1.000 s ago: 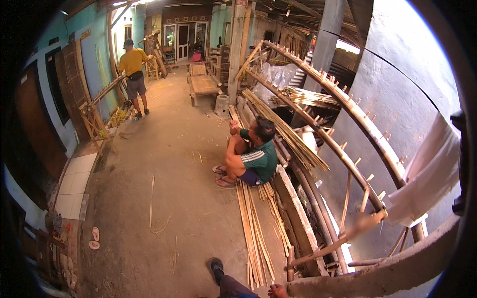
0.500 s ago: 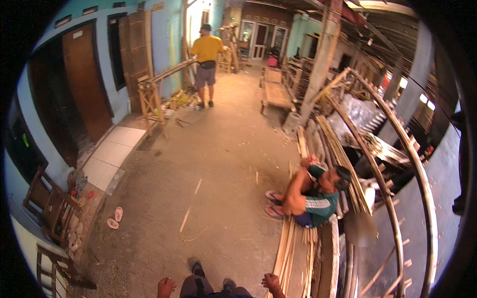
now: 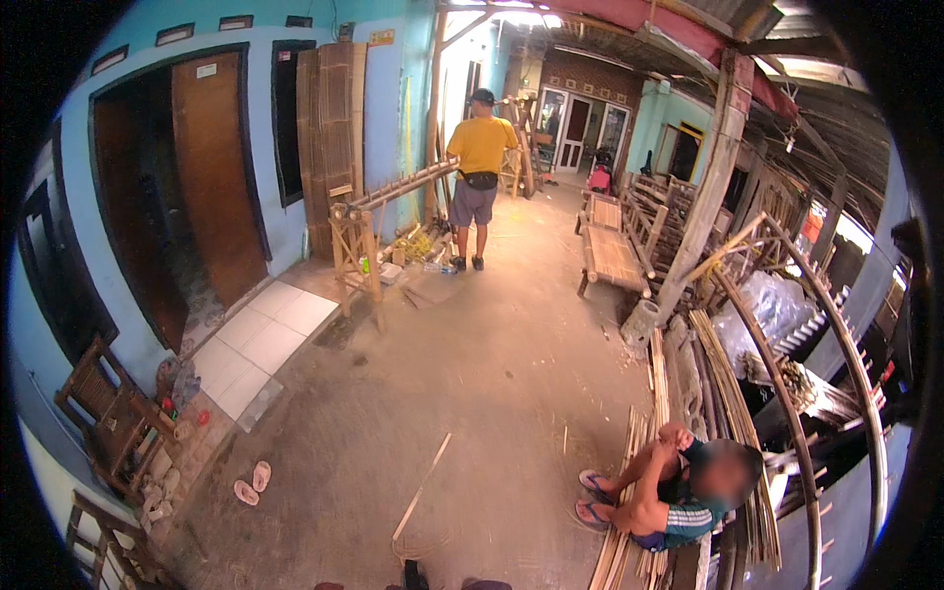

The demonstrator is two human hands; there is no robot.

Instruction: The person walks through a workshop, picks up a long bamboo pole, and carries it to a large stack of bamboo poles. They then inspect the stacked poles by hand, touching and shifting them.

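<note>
At the lower edge only a dark sliver, perhaps part of my left hand, shows; its fingers are out of sight. My right hand is outside the picture. The tip of my dark shoe points forward at the bottom middle. Just ahead on the ground lies a thin bamboo strip, its near end by a loose curl. To my right, a person in a green shirt sits with knees drawn up beside long bamboo strips. Nothing held by me is visible.
Pink sandals and a wooden chair are at left. Farther off, a person in a yellow shirt stands by a bamboo rack. A bamboo bench, a post and curved poles line the right.
The view has tilted up and turned left, so the scene sits lower and farther right. Both my hands, visible before at the lower edge, have mostly or fully dropped out of view.
</note>
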